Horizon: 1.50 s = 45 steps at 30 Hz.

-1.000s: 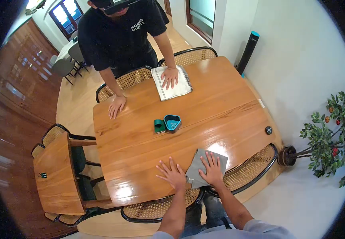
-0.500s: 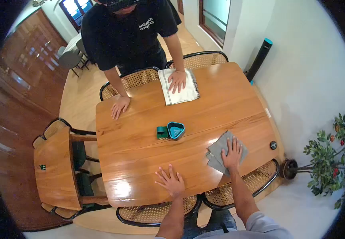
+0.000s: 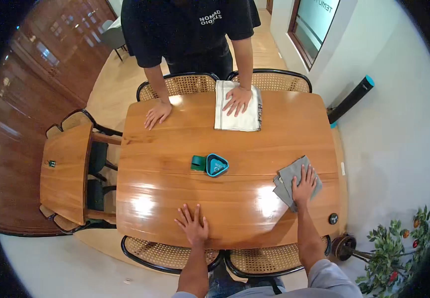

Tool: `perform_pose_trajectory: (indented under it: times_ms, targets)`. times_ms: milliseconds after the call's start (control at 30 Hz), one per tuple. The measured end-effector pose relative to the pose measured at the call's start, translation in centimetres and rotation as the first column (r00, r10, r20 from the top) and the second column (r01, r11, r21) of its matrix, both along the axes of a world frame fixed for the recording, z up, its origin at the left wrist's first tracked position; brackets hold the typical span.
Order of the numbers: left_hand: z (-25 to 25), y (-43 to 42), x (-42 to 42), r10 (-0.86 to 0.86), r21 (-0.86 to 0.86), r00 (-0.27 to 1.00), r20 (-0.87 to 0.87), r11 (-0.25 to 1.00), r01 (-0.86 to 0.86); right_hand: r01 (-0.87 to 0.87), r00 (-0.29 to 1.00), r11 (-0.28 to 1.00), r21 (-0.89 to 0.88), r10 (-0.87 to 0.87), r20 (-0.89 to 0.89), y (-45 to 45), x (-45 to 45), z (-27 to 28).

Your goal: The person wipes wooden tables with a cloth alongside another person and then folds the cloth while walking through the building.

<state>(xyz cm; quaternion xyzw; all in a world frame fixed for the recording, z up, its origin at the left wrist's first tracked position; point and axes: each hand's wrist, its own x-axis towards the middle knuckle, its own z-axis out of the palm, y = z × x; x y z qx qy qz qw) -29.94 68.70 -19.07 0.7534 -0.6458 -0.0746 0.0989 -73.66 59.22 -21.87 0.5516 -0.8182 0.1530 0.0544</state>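
Note:
A grey cloth lies on the right part of the wooden table, partly folded, with some layers showing at its left edge. My right hand rests flat on it, fingers stretched out and slightly apart. Near the front edge, my left hand is spread on the bare wood and holds nothing. Across the table a person in a dark T-shirt presses one hand on a white cloth. That person's other hand leans on the tabletop.
Mid-table sit a blue-rimmed triangular tray and a green tape-like item. A round black disc is near the right edge. Cane chairs line both long sides. A potted plant stands right; another table stands left.
The view has turned, so the table appears straighter. My right hand and the grey cloth have slid forward and to the right over the table. My left hand stays spread near the front edge.

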Motion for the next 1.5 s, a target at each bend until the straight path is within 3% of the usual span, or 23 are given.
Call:
perform_pose_trajectory:
  times_ms: [333, 433, 600, 667, 867, 1133, 1267, 1400, 1500]
  targets:
    - [-2.0, 0.3, -0.1, 0.009, 0.027, 0.995, 0.098, 1.000, -0.012, -0.017, 1.000, 1.000, 0.024, 0.018, -0.025, -2.2, -12.8, -1.4]
    - [-1.6, 0.0, -0.3, -0.003, 0.008, 0.996, 0.088, 1.000, 0.002, 0.138, 0.981, 0.990, -0.015, -0.138, -0.135, -0.9, -15.3, -2.0]
    - [-1.6, -0.2, 0.3, -0.018, 0.003, 0.991, 0.135, 1.000, 0.018, 0.346, 0.936, 0.937, 0.047, -0.341, -0.088, 1.7, -14.8, -2.2]
    - [-1.3, -0.3, 0.1, -0.004, -0.008, 0.995, 0.100, 1.000, 0.005, 0.539, 0.842, 0.818, 0.201, -0.527, -0.114, 4.4, -13.0, -0.7]
    - [-1.1, 0.4, -0.2, 0.026, -0.012, 0.997, 0.070, 1.000, -0.025, 0.482, 0.871, 0.869, 0.117, -0.459, -0.175, 9.5, -7.9, -2.1]
    - [-2.0, 0.5, 0.3, 0.028, -0.076, 0.999, 0.042, 0.997, -0.024, 0.078, 0.996, 0.961, 0.265, -0.067, -0.049, 18.4, 1.5, 1.6]
    - [-1.9, 0.3, 0.5, 0.043, -0.062, 0.998, 0.039, 0.997, -0.041, 0.075, 0.996, 0.948, 0.310, -0.084, 0.016, 21.9, -0.2, 2.9]
    - [-0.8, 0.1, 0.5, 0.043, -0.078, 0.999, 0.028, 0.996, -0.041, 0.167, 0.986, 0.959, 0.228, -0.161, -0.043, 22.1, -0.9, 1.8]
    - [-0.7, 0.2, 0.3, 0.050, -0.084, 0.999, -0.019, 0.995, -0.052, 0.113, 0.993, 0.963, 0.246, -0.119, 0.009, 21.8, -0.4, 1.9]
